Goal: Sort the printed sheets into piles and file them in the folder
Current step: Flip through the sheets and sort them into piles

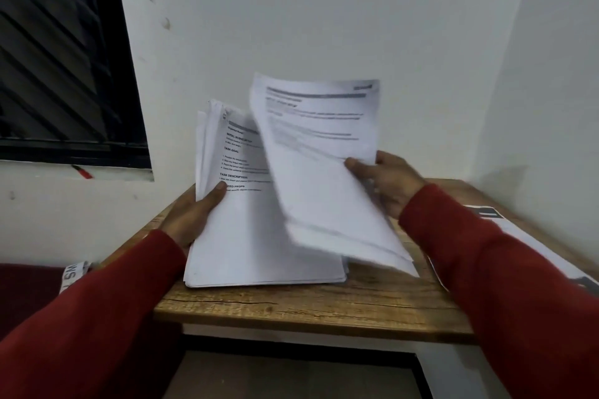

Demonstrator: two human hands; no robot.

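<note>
We split the white printed sheets
Left hand (pixel 191 214) grips the thick stack (pixel 246 204), right hand (pixel 385 181) pinches a thin batch (pixel 324 172); next we lay it on the wooden table (pixel 308 304)

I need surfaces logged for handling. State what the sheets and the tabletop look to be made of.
Sheets in the left hand stack and the right hand bundle: thin matte white paper, black print, bending and fanning at the edges. Tabletop: probably wood or wood-look laminate, brown, visible grain and cracks, dull finish.
</note>
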